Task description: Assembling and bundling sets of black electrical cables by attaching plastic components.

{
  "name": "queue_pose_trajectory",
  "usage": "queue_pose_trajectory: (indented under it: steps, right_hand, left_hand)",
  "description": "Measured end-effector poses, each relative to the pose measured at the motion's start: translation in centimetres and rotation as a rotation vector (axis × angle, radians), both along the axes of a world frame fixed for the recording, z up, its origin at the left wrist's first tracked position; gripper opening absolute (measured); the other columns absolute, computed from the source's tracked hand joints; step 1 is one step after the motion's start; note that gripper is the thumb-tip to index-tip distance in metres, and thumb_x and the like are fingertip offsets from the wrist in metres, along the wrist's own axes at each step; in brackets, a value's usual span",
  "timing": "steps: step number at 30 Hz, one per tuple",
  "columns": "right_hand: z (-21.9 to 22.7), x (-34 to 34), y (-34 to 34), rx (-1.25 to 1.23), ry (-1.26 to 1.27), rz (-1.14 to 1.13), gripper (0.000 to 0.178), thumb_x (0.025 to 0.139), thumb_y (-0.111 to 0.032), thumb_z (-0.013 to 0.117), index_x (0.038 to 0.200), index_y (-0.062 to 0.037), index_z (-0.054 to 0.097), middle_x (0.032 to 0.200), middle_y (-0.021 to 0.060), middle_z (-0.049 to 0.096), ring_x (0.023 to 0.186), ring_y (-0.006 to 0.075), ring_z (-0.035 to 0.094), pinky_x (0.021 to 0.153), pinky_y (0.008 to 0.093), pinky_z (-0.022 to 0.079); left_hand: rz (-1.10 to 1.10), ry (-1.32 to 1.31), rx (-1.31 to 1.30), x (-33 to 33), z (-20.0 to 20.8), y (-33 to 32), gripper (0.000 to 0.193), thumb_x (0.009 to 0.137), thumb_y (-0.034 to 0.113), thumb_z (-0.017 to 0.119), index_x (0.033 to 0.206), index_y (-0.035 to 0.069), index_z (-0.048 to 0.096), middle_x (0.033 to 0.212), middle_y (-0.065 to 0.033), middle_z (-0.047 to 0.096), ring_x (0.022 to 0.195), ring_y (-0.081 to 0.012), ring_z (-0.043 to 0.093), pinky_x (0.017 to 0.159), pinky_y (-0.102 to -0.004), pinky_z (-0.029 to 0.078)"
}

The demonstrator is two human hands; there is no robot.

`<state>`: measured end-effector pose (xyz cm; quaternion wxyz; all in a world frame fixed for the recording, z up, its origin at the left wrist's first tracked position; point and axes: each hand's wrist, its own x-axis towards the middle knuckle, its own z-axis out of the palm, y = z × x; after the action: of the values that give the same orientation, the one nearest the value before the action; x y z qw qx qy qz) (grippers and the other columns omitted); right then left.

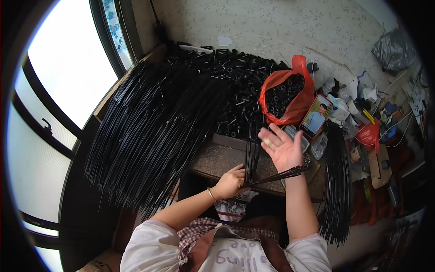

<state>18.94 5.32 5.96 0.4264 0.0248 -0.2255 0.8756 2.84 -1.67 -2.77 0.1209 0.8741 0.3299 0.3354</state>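
Observation:
My left hand (231, 182) is closed around several thin black rods (276, 176) at the front edge of the table. Those rods point right and cross my right wrist, with dark thicker ends beyond it. Other thin black rods (251, 152) stretch from the same hand toward the heap at the back. Palm up and fingers spread, my right hand (284, 149) holds nothing. A pale patch shows on one of its fingers. To the left, a great mass of long thin black rods (154, 131) hangs over the table edge. Behind lie many small black tubular parts (231, 68).
An open red plastic bag (265, 102) with black ring-shaped parts stands behind my right hand. Beside it leans a phone (316, 116) showing a video. Another bundle of black rods (336, 186) hangs at the right edge. Clutter and a cardboard box (379, 165) lie farther right; windows (68, 59) are left.

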Motion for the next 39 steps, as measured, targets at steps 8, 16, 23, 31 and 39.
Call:
queue_pose_trajectory:
  steps: [8,16,23,31,39]
  right_hand:
    - [-0.4,0.3,-7.7,0.215,-0.705,-0.407,0.073,0.073,-0.057,0.016,0.091,0.0072,0.046,0.076,0.0189,0.054,0.074,0.0273,0.053,0.078,0.0354,0.036]
    - [-3.6,-3.6,-1.5,-0.357,-0.789,-0.006,0.052,0.074,-0.043,0.044,0.105,-0.0025,0.031,0.097,0.0108,0.045,0.081,0.0211,0.049,0.070,0.0338,0.040]
    - [-1.8,-2.2,-1.9,0.409,-1.333,-1.012,0.037,0.077,-0.018,0.048,0.106,0.0013,0.035,0.095,0.0109,0.049,0.078,0.0161,0.049,0.068,0.0235,0.040]
    - [-4.4,-4.4,-3.3,0.209,-1.331,-0.810,0.035,0.077,-0.025,0.046,0.097,0.0030,0.045,0.093,0.0136,0.051,0.086,0.0180,0.049,0.075,0.0248,0.036]
    - [0.9,-1.1,-8.8,0.899,-1.093,-0.348,0.021,0.072,-0.016,0.055,0.082,0.0024,0.056,0.074,0.0078,0.058,0.069,0.0135,0.055,0.063,0.0226,0.042]
  left_hand:
    - [-0.027,0.463,0.053,-0.3,3.1,-0.4,0.083,0.047,0.029,0.063,0.119,0.015,0.026,0.126,-0.0128,0.016,0.117,-0.0277,0.013,0.090,-0.0479,0.014]
    - [-0.585,0.382,0.356,-0.4,1.3,1.0,0.018,0.061,0.021,0.048,0.072,0.009,0.057,0.118,-0.0067,0.034,0.113,-0.0227,0.025,0.092,-0.0425,0.016]
    - [-0.462,0.292,0.111,-0.2,1.9,0.5,0.036,0.060,0.023,0.048,0.093,0.010,0.051,0.118,-0.0071,0.034,0.109,-0.0211,0.032,0.090,-0.0475,0.016]
    - [-0.632,0.244,0.218,0.3,2.2,1.1,0.031,0.059,0.019,0.051,0.087,0.006,0.054,0.106,-0.0118,0.045,0.102,-0.0227,0.040,0.089,-0.0382,0.026]
    - [-0.540,-0.053,-0.116,-0.1,0.9,1.6,0.026,0.067,0.019,0.053,0.087,0.003,0.052,0.093,-0.0128,0.051,0.083,-0.0282,0.050,0.079,-0.0367,0.036]
